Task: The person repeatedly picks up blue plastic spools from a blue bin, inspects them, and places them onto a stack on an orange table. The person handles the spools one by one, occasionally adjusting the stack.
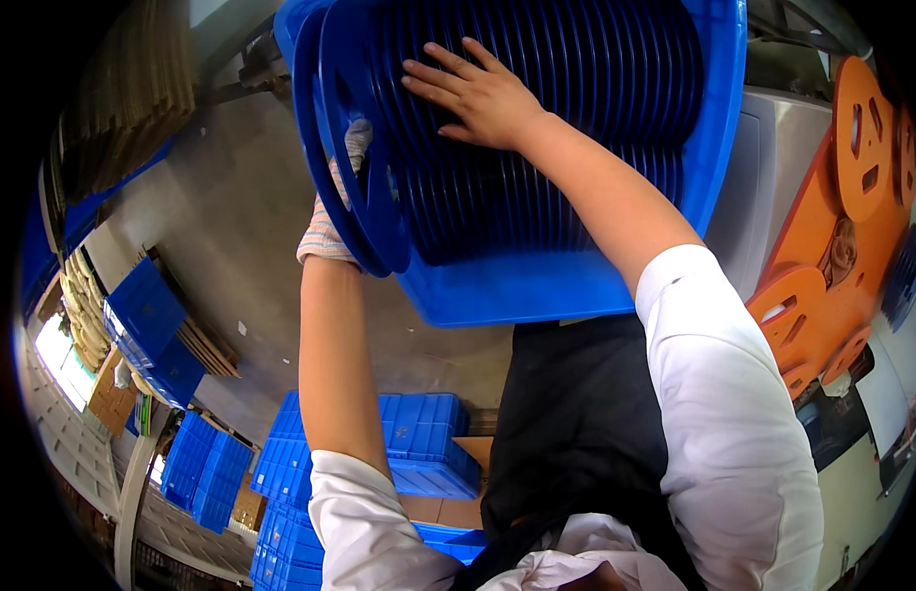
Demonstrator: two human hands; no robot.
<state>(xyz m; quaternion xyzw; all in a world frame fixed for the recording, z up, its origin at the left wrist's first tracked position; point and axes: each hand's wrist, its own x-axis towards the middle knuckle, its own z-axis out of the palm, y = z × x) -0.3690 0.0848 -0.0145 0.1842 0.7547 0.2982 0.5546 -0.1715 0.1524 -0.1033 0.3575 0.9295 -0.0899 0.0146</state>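
Observation:
A blue plastic bin [522, 293] sits in front of me, packed with dark blue round discs [596, 69] standing on edge in rows. At its left end a pair of larger-looking blue discs [387, 222] with cut-out holes stands tilted at the bin's side. My left hand [327, 229], in a striped knit glove, is closed around these, with fingers showing through a hole. My right hand [485, 101] is bare; it lies with fingers spread on top of the row, near its left end. Nothing is held in it.
Orange panels with slotted round plates [862, 138] stand at the right. Stacked blue crates [418, 433] are on the floor behind my left arm, with more blue crates [206, 473] farther left. A stack of brown sheets [128, 94] is at the upper left.

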